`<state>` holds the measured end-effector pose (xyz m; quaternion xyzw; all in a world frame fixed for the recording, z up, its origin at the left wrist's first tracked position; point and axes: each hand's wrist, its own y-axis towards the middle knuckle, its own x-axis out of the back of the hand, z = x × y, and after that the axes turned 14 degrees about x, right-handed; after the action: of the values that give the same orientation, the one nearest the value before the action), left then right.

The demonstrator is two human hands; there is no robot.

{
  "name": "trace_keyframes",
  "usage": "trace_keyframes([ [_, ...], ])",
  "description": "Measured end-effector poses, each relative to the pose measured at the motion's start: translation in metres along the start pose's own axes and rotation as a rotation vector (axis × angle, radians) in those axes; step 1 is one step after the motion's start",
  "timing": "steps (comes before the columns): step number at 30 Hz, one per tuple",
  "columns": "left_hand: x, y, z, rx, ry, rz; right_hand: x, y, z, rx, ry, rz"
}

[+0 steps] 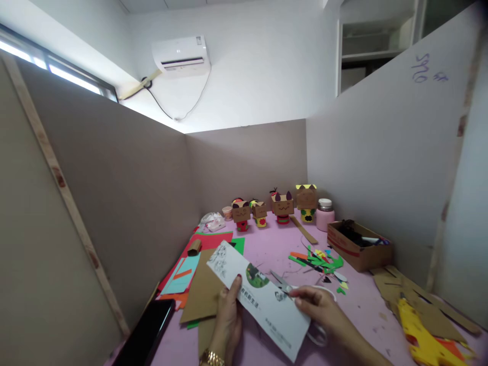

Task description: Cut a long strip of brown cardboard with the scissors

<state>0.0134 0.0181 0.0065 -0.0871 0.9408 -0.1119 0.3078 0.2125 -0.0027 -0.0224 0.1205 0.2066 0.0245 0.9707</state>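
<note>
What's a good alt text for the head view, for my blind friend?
A person's left hand holds a printed white card above a pink table while the right hand holds scissors at the card's far edge. Beyond stand small figures with cardboard heads; colorful paper scraps and a yellow glue gun lie to the right.

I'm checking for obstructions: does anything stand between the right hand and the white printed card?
Only the scissors, held in the right hand with their blades at the edge of the white printed card; nothing else visible stands between.
</note>
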Motion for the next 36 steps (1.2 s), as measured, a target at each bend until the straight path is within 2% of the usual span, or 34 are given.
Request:
trace_keyframes([
  [4, -0.003, -0.003, 0.007, 0.024, 0.031, 0.042, -0.010, -0.011, -0.016, 0.007, -0.067, 0.158],
  [8, -0.010, -0.010, 0.013, 0.030, 0.050, 0.070, -0.013, -0.017, -0.015, 0.024, -0.112, 0.248],
  [12, -0.016, -0.021, 0.024, 0.073, 0.096, 0.100, -0.011, -0.015, -0.013, 0.073, -0.123, 0.203],
  [17, -0.018, -0.026, 0.042, 0.089, 0.245, 0.229, -0.012, -0.011, -0.015, 0.112, -0.076, 0.103],
  [21, -0.017, -0.020, 0.045, 0.017, 0.180, 0.299, -0.015, -0.009, -0.014, 0.125, -0.040, 0.058],
  [24, -0.018, -0.019, 0.046, 0.001, 0.122, 0.333, -0.013, -0.011, -0.012, 0.199, -0.106, 0.041],
  [27, -0.020, -0.023, 0.047, 0.028, 0.130, 0.341, -0.009, -0.015, -0.012, 0.246, -0.209, 0.104],
  [30, -0.022, -0.028, 0.046, 0.045, 0.134, 0.352, -0.008, -0.018, -0.011, 0.201, -0.232, 0.165],
  [33, -0.023, -0.031, 0.040, 0.099, 0.134, 0.316, -0.009, -0.015, -0.007, 0.156, -0.125, 0.168],
  [36, -0.022, -0.032, 0.034, 0.123, 0.165, 0.219, -0.011, -0.009, -0.001, 0.134, -0.007, 0.163],
])
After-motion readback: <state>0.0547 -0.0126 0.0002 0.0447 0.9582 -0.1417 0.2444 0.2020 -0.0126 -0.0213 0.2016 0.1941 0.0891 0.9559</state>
